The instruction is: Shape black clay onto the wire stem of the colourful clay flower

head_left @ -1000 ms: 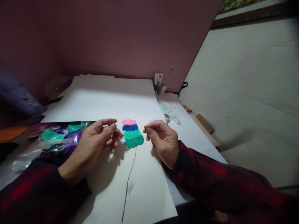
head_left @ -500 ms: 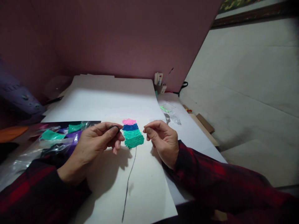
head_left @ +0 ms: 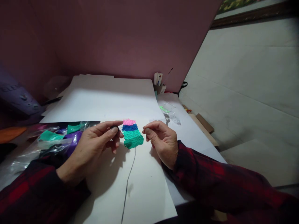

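My left hand pinches a small dark piece between thumb and forefinger; its material is hard to make out. Opposite it, my right hand has thumb and fingertips pressed together, and whatever they may hold is too small to see. Between the two hands lies a textured patch on white paper, banded pink, dark blue, turquoise and green from top to bottom. From its lower edge a thin black line curves down the sheet. Both hands hover close beside the patch and cast shadows on the paper.
Clear plastic bags with green and purple pieces lie at left. Large white sheets cover the back of the table. A pen holder stands by the wall. Scraps of clear plastic and cardboard are at right.
My left forefinger has stretched out further over the dark piece, which now shows less. My right hand stays almost in place, still pinched.
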The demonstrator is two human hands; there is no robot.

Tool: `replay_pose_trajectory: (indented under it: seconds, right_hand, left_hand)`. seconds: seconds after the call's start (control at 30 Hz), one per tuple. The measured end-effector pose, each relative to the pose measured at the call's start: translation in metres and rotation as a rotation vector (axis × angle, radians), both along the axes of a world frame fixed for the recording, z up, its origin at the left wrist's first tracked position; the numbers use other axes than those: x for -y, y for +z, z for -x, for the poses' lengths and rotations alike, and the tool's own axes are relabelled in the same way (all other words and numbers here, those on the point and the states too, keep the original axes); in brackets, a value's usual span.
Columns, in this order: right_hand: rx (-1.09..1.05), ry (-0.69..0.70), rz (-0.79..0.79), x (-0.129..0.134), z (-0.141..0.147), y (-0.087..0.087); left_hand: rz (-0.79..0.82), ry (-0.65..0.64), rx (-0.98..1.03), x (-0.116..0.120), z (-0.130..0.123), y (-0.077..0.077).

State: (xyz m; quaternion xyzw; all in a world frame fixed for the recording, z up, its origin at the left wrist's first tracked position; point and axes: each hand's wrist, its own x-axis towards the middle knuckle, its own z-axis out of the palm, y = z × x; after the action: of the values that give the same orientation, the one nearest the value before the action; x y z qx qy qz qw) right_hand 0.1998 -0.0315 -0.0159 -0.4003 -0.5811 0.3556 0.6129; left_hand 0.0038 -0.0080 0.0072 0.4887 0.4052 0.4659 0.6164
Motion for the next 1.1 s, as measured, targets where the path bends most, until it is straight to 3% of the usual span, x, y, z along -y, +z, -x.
replay_pose_trajectory:
  seconds: [0.43,1.1]
  right_hand:
    - [0.017,0.001,0.001,0.0007,-0.0001,0.0012]
    - [0.01,0.008,0.009,0.0001,-0.0008,0.0012]
  left_hand:
    - [0.077,0.045,0.022,-0.0005,-0.0004,0.0009]
    - [0.014,0.013,-0.045,0.0022,0.0007,0.0048]
